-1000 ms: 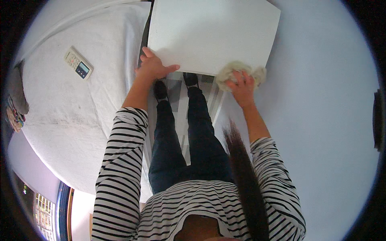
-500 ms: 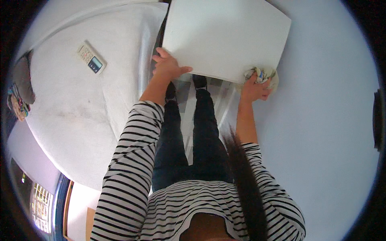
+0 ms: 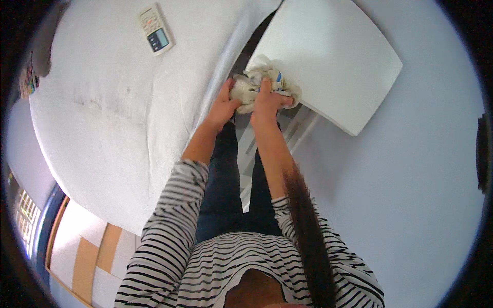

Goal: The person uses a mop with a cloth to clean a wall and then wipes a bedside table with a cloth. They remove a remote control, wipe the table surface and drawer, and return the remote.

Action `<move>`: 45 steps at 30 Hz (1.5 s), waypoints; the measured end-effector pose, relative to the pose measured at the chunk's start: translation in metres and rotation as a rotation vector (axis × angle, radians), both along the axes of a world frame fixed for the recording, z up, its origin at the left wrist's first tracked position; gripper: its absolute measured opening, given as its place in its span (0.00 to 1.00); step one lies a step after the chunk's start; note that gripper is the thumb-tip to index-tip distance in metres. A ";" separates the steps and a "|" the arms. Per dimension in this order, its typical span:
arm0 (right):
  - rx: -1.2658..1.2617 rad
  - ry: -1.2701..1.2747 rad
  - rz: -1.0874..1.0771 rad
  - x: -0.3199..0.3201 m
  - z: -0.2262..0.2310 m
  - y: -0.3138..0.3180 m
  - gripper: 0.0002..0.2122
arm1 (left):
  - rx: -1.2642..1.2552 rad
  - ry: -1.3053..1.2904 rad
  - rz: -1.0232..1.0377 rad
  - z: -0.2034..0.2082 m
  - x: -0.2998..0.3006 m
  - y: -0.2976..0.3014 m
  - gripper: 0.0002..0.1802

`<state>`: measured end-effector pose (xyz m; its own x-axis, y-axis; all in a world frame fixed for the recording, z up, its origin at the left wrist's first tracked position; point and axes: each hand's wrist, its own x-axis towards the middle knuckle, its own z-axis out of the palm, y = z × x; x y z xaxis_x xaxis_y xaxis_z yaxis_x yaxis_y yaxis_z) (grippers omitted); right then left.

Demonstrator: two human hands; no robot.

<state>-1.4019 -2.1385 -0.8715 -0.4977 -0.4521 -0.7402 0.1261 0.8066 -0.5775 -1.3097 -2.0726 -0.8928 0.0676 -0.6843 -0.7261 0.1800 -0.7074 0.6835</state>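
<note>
A crumpled off-white cloth with a blue mark is bunched at the near left corner of a white tabletop. My right hand grips it from above, thumb pressed along the top. At the cloth's left side is my left hand, its fingers and thumb around the edge; the bunched folds partly hide its fingertips. The cloth covers that corner of the tabletop.
Left of the tabletop spreads a white-covered bed with dark smudges. A pale remote control lies on it. A pale blue wall runs along the right. My legs are below the tabletop's near edge.
My right hand has carried the cloth from the tabletop's near right corner to the near left one. My left hand has left the tabletop edge for the cloth. The view has turned.
</note>
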 end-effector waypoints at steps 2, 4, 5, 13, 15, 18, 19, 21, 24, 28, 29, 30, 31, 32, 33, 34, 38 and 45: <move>-0.018 -0.275 0.203 -0.011 0.025 0.006 0.44 | 0.115 0.155 0.188 0.017 0.000 0.037 0.41; -0.083 -0.510 0.367 -0.026 0.063 0.001 0.42 | 0.326 0.334 0.260 0.024 -0.003 0.077 0.39; -0.156 -0.359 0.542 -0.030 0.082 -0.010 0.40 | 0.357 0.334 0.235 0.021 -0.005 0.099 0.39; -1.019 1.129 1.658 -0.077 0.052 -0.207 0.29 | 0.335 0.313 0.230 -0.002 -0.048 0.165 0.34; -0.990 1.125 1.905 -0.058 0.025 -0.223 0.28 | 0.320 0.351 0.322 -0.010 -0.056 0.166 0.33; -0.918 1.104 2.011 -0.029 0.012 -0.181 0.24 | 0.328 0.334 0.430 -0.012 -0.062 0.168 0.32; -0.879 1.030 2.065 -0.026 0.014 -0.164 0.23 | 0.331 0.328 0.452 -0.011 -0.065 0.168 0.31; -0.881 0.873 2.165 -0.022 0.013 -0.122 0.21 | 0.344 0.323 0.468 -0.010 -0.065 0.168 0.31; -0.825 0.731 2.387 -0.015 0.038 -0.060 0.19 | 0.306 0.219 0.462 -0.005 -0.053 0.162 0.30; -0.738 0.594 2.576 -0.043 0.027 -0.026 0.21 | 0.251 0.212 0.538 -0.011 -0.039 0.150 0.29; -0.609 0.532 2.637 -0.048 0.029 -0.025 0.21 | 0.243 0.227 0.550 -0.012 -0.036 0.147 0.29; -0.472 0.469 2.688 -0.056 0.033 -0.023 0.21 | 0.237 0.244 0.556 -0.006 -0.031 0.141 0.28; -0.517 0.436 2.594 -0.064 0.040 -0.021 0.20 | 0.231 0.254 0.567 -0.004 -0.027 0.140 0.28; -0.558 0.405 2.499 -0.076 0.049 -0.022 0.20 | 0.234 0.270 0.580 -0.004 -0.027 0.141 0.28; -0.600 0.374 2.405 -0.082 0.054 -0.028 0.19 | 0.229 0.278 0.591 -0.004 -0.025 0.141 0.27; -0.684 0.476 2.324 -0.082 0.063 -0.037 0.20 | 0.238 0.282 0.610 -0.002 -0.027 0.144 0.27; -0.984 0.788 2.050 -0.049 0.075 -0.092 0.22 | 0.227 0.313 0.604 -0.012 -0.045 0.141 0.26; -0.852 0.540 2.235 -0.026 0.044 -0.059 0.21 | -0.001 0.083 0.696 -0.005 -0.061 0.070 0.32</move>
